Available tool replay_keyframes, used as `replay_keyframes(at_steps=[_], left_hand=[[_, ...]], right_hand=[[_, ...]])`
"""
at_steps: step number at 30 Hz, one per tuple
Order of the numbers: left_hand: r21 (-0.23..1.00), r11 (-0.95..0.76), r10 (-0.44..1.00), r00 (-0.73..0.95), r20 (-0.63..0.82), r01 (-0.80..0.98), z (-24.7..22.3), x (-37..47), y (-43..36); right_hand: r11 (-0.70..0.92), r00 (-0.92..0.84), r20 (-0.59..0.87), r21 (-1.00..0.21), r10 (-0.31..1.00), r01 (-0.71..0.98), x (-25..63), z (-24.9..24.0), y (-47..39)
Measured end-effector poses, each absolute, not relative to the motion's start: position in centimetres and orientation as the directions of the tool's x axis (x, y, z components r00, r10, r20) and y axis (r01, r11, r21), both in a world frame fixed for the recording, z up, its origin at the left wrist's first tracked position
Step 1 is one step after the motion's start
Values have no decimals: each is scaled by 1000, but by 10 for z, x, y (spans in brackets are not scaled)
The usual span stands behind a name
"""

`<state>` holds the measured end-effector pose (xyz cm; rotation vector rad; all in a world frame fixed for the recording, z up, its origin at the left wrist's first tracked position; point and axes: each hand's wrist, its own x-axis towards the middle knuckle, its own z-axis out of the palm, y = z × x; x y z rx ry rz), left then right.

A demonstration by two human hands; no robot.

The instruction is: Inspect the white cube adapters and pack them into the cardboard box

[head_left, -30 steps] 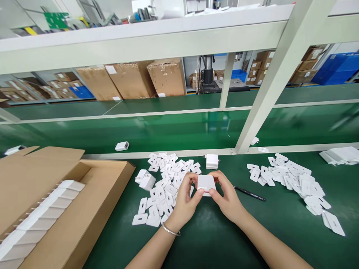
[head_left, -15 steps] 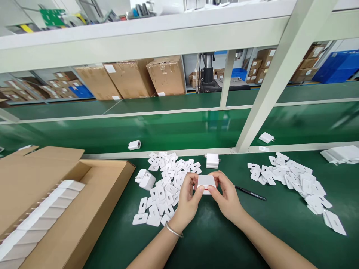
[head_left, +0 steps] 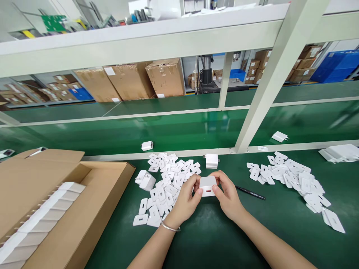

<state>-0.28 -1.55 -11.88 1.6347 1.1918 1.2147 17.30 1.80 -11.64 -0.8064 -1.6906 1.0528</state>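
Note:
A white USB charger (head_left: pixel 208 183) is pinched between both hands above the green table, its end with a red port facing me. My left hand (head_left: pixel 188 198) grips its left side, thumb at the front corner. On the right side my right hand (head_left: pixel 228 196) is closed on the same charger, thumb on the front edge. Just beyond it stands another white charger (head_left: pixel 211 161) with metal prongs. Left of my hands lies a heap of white slotted cover plates (head_left: pixel 165 183), and two more chargers (head_left: pixel 146 180) rest at its left edge.
An open cardboard box (head_left: pixel 109 194) with a row of white chargers fills the left. A black pen-like tool (head_left: pixel 250 192) lies by my right hand. More cover plates (head_left: pixel 291 175) spread right. Chargers ride on the green belt (head_left: pixel 182 130) behind; a slanted post (head_left: pixel 269 82) rises right.
The thumbs have shifted apart to the sides, and the front end with the red port now shows fully. On the belt, the chargers have moved to the right.

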Motion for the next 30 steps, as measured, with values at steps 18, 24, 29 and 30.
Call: replay_keyframes(at_steps=[18, 24, 29, 30], left_hand=[[966, -153, 987, -11, 158, 210, -125, 9, -18], [958, -179, 984, 28, 177, 222, -125, 5, -17], [948, -221, 973, -20, 231, 230, -129, 4, -15], [947, -236, 969, -19, 246, 216, -129, 4, -15]], right_hand=[[328, -320, 278, -938, 906, 114, 169, -117, 21], [313, -362, 261, -945, 895, 91, 171, -114, 21], [311, -389, 249, -945, 887, 102, 172, -114, 22], [301, -394, 241, -949, 887, 97, 172, -113, 23]])
